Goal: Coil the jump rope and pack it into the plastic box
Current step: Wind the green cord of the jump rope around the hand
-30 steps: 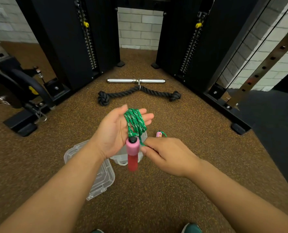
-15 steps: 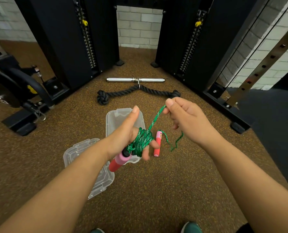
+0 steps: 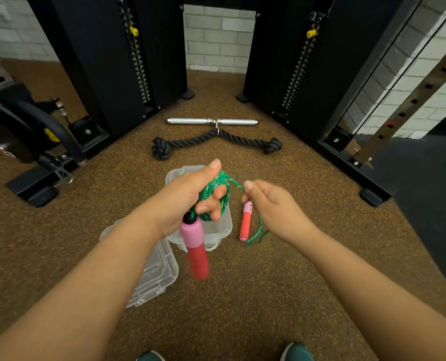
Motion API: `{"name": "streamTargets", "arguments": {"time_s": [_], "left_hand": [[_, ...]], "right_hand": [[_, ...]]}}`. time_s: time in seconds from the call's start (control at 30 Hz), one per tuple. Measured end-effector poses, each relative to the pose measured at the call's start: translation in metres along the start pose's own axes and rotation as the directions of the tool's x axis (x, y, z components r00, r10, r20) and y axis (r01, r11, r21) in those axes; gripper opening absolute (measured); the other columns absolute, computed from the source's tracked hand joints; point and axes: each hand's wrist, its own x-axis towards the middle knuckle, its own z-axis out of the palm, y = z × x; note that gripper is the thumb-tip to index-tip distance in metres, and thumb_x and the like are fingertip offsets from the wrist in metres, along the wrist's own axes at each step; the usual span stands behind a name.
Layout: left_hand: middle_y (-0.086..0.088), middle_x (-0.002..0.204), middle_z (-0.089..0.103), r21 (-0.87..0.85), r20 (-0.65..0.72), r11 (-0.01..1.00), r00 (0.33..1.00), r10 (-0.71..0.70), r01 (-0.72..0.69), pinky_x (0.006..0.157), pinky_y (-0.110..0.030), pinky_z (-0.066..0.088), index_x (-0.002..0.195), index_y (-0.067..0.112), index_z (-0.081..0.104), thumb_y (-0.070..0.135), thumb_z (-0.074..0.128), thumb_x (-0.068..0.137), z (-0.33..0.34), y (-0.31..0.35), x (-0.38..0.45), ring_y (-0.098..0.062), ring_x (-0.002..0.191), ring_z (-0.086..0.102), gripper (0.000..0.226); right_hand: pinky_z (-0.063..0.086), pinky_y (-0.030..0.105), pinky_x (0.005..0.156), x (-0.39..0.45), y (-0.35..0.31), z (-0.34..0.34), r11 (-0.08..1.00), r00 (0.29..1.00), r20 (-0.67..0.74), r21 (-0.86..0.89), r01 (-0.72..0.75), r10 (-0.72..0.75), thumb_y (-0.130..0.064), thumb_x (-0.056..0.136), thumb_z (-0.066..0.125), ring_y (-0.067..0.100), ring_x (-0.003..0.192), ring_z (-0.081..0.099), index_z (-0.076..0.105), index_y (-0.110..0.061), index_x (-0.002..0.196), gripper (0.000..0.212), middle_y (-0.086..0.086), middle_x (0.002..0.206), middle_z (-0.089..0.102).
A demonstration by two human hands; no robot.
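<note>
The green jump rope [image 3: 211, 190] is wound in several loops around the fingers of my left hand [image 3: 188, 196], held above the clear plastic box [image 3: 223, 227]. One pink and red handle [image 3: 194, 247] hangs down from that hand. My right hand [image 3: 271, 207] pinches the free green strand just right of the coil. The second pink and red handle [image 3: 245, 221] lies on the floor beside the box, with a short loose loop of rope trailing from it.
The box's clear lid [image 3: 154, 272] lies on the brown floor to the left of the box. A black knotted rope attachment [image 3: 216, 143] and a chrome bar [image 3: 211, 121] lie further ahead between two black weight-stack columns. My shoes show at the bottom edge.
My right hand has come down and inward with the strand, laying another turn onto the coil. My left hand has rotated, so the hanging handle now points straight down.
</note>
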Motion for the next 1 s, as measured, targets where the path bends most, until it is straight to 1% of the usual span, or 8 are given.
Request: {"name": "streamTargets", "arguments": {"time_s": [0.13,0.2,0.27,0.33,0.53,0.67,0.83,1.0], "left_hand": [[0.005,0.038,0.035,-0.230,-0.131,0.972,0.991,0.011,-0.041,0.059,-0.027,0.042,0.064,0.014,0.050,0.047,0.033,0.097,0.000,-0.002,0.004,-0.017,0.048,0.050,0.050],[0.004,0.042,0.042,-0.315,-0.194,0.947,0.981,0.007,-0.069,0.056,-0.023,0.045,0.073,0.012,0.058,0.045,0.034,0.098,-0.002,-0.003,0.005,-0.014,0.049,0.053,0.049],[0.003,0.050,0.053,-0.357,-0.210,0.930,0.978,0.006,-0.083,0.056,-0.020,0.050,0.088,0.008,0.066,0.043,0.034,0.098,-0.004,-0.006,0.005,-0.012,0.052,0.058,0.048],[0.003,0.057,0.061,-0.366,-0.190,0.927,0.982,0.012,-0.083,0.061,-0.019,0.053,0.099,0.007,0.068,0.040,0.035,0.099,-0.004,-0.009,0.006,-0.011,0.057,0.062,0.047],[-0.003,0.078,0.074,-0.398,-0.151,0.912,0.988,0.039,-0.097,0.071,-0.020,0.056,0.112,0.005,0.064,0.026,0.041,0.098,-0.002,-0.009,0.007,-0.011,0.069,0.067,0.034],[-0.004,0.094,0.076,-0.397,-0.167,0.909,0.984,0.066,-0.129,0.079,-0.021,0.056,0.115,0.008,0.062,0.011,0.046,0.095,-0.004,-0.010,0.006,-0.012,0.081,0.069,0.026],[-0.008,0.113,0.071,-0.396,-0.199,0.902,0.975,0.097,-0.170,0.086,-0.022,0.054,0.121,0.006,0.058,0.005,0.048,0.093,-0.007,-0.011,0.006,-0.014,0.093,0.069,0.030],[-0.009,0.107,0.073,-0.356,-0.335,0.915,0.940,0.064,-0.189,0.085,-0.024,0.055,0.123,0.006,0.058,0.015,0.048,0.096,-0.011,-0.016,0.013,-0.016,0.095,0.070,0.030]], "right_hand": [[0.038,0.031,0.052,-0.006,0.008,0.018,0.997,0.999,0.048,-0.074,0.021,-0.017,-0.039,0.100,0.039,0.015,0.051,0.044,0.059,-0.027,0.075,0.034,0.005,0.060,0.055],[0.044,0.036,0.062,-0.007,0.010,0.021,0.989,0.997,0.073,-0.140,0.035,-0.025,-0.037,0.100,0.039,0.021,0.057,0.053,0.057,-0.029,0.074,0.033,0.001,0.060,0.060],[0.045,0.036,0.067,-0.010,0.012,0.024,0.978,0.993,0.109,-0.197,0.061,-0.040,-0.036,0.100,0.039,0.022,0.063,0.058,0.054,-0.032,0.074,0.031,-0.006,0.058,0.056],[0.045,0.035,0.067,-0.012,0.012,0.027,0.966,0.987,0.146,-0.240,0.095,-0.061,-0.034,0.100,0.039,0.020,0.064,0.057,0.057,-0.030,0.079,0.028,-0.010,0.061,0.054],[0.040,0.033,0.064,-0.015,0.005,0.027,0.950,0.982,0.167,-0.286,0.128,-0.082,-0.031,0.101,0.039,0.016,0.063,0.053,0.062,-0.020,0.091,0.028,-0.014,0.058,0.046],[0.031,0.032,0.057,-0.017,0.000,0.028,0.941,0.979,0.193,-0.314,0.126,-0.067,-0.031,0.101,0.040,-0.001,0.054,0.041,0.063,-0.020,0.094,0.027,-0.013,0.055,0.041],[0.044,0.036,0.067,-0.020,-0.006,0.028,0.929,0.972,0.224,-0.338,0.149,-0.074,-0.033,0.100,0.039,0.013,0.065,0.046,0.062,-0.021,0.094,0.027,-0.015,0.059,0.043],[0.042,0.034,0.065,-0.025,-0.011,0.029,0.887,0.958,0.266,-0.408,0.217,-0.112,-0.038,0.100,0.036,0.012,0.069,0.047,0.061,-0.023,0.093,0.030,-0.011,0.071,0.051]]}}
